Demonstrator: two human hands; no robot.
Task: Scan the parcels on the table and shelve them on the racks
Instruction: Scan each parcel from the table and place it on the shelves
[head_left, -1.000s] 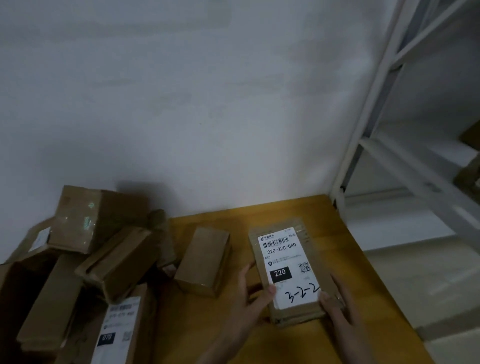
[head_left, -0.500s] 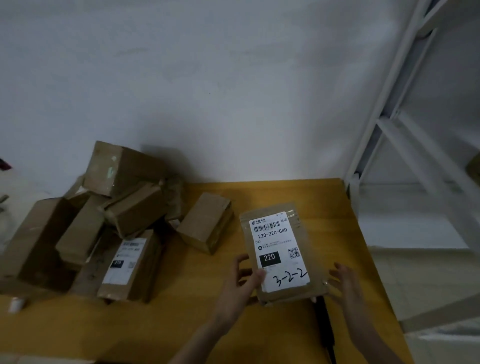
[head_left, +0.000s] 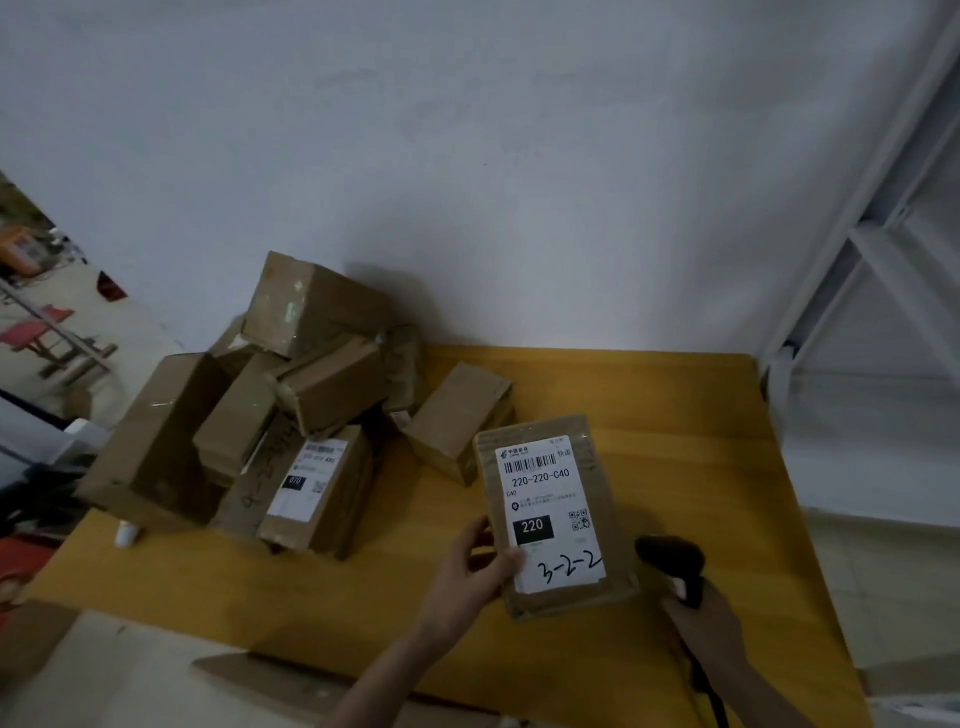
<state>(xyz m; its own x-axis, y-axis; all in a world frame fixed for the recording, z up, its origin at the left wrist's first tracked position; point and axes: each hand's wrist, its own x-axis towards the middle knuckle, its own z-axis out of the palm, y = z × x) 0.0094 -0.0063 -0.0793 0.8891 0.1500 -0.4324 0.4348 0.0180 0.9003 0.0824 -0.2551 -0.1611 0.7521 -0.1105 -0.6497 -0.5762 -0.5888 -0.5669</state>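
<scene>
A flat brown parcel (head_left: 597, 519) with a white label reading 220-220-C40 and handwritten 3-2-2 lies on the yellow table (head_left: 701, 441). My left hand (head_left: 467, 571) holds its lower left edge, thumb on the label. My right hand (head_left: 701, 618) grips a black barcode scanner (head_left: 670, 558) just right of the parcel, its head level with the parcel's lower right corner. A pile of several brown parcels (head_left: 291, 405) fills the table's left half. A white rack (head_left: 872, 260) stands at the right.
A loose brown box (head_left: 457, 415) sits between the pile and the held parcel. A small white roll (head_left: 125, 533) lies at the table's left edge. A cardboard sheet (head_left: 291, 670) lies below the front edge. The scanner's cable hangs down by my right wrist.
My right hand let go of the parcel and now holds the scanner beside it. My left hand kept hold of the parcel. My view swung left, showing more of the pile.
</scene>
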